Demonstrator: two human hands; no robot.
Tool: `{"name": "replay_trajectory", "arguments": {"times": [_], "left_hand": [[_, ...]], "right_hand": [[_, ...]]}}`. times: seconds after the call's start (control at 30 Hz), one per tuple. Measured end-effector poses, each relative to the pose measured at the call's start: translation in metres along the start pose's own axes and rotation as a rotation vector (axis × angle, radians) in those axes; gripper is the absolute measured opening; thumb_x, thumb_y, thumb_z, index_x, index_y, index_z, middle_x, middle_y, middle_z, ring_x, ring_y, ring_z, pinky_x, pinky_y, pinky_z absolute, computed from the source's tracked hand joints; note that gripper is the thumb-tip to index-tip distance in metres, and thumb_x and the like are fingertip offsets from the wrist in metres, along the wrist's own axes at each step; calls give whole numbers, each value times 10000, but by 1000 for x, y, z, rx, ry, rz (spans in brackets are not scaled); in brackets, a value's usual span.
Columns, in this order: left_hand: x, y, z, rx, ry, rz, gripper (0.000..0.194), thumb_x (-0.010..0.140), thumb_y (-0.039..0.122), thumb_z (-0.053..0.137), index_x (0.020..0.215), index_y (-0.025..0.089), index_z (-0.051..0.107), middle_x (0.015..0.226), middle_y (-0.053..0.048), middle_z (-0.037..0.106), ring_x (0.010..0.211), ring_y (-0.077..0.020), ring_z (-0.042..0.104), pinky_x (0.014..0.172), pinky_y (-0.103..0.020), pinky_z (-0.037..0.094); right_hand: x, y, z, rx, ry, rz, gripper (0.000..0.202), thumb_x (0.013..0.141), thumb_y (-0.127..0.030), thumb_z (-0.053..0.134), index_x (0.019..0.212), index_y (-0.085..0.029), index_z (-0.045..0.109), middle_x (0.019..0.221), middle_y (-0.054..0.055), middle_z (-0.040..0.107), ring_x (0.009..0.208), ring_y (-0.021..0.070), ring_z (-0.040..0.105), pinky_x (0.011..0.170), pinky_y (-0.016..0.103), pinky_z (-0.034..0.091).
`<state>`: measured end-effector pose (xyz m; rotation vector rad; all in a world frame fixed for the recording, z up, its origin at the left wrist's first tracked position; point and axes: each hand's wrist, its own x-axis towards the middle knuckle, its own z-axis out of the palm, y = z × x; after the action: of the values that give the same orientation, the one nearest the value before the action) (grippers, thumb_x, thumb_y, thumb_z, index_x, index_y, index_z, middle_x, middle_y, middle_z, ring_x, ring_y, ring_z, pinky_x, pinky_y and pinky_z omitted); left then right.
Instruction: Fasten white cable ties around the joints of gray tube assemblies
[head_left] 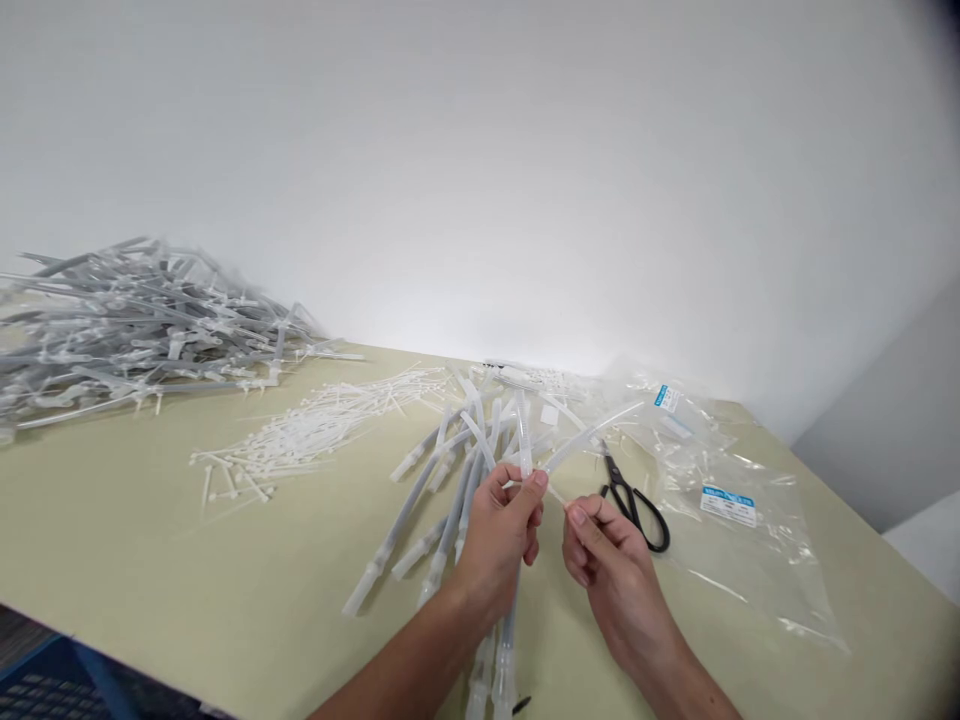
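Thumb and fingers of my left hand [504, 520] pinch a translucent plastic tube [523, 432] where it meets a second clear tube [589, 440] that slants up to the right. My right hand [611, 555] is closed on the end of a thin white cable tie [556, 492], which runs to the joint in my left fingers. Whether the tie is looped around the tubes is hidden by those fingers. Several grey and clear tubes with fittings [405, 530] lie under and left of my left hand. Black-handled scissors [634, 505] lie just behind my right hand.
A large heap of tube assemblies [150, 330] covers the table's far left. Loose white cable ties [307, 430] are spread left of centre. Clear plastic bags with blue-and-white labels [750, 560] lie at the right. A white wall [480, 180] stands behind the pale yellow-green table [247, 570].
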<state>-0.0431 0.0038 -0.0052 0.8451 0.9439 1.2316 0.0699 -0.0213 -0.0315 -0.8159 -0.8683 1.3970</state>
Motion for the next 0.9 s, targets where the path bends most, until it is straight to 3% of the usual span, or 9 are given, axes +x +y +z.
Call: {"name": "replay_trajectory", "arguments": {"times": [0.13,0.43,0.7,0.9], "left_hand": [[0,-1,0,-17,4,-13,314,754,439,628,734,219,406,517,84,434,335,-42,273,317,-182,236],[6,-8,-4,-183,-67,-272,310,767,482,557,740,206,419,539,76,460,319,-43,288,338,-198,246],[4,-12,-1,-67,-39,-173,342,768,504,573,732,193,437,585,58,506,330,-47,359,336,-199,281],[2,-13,1,-87,-144,-220,340,799,482,549,681,176,459,533,52,482,319,-43,342,319,-192,256]], "right_hand": [[2,3,-3,-26,15,-17,206,809,-359,641,711,-187,586,531,-53,391,481,79,272,447,239,205],[6,5,-2,57,66,111,198,779,-346,668,695,-178,604,552,-42,435,468,78,304,424,234,199],[5,-1,1,179,123,173,294,767,-476,628,777,-183,653,654,-8,521,493,98,399,422,229,285],[9,4,-1,132,-14,167,279,768,-396,648,617,-179,563,600,-18,525,431,83,381,415,237,305]]}}
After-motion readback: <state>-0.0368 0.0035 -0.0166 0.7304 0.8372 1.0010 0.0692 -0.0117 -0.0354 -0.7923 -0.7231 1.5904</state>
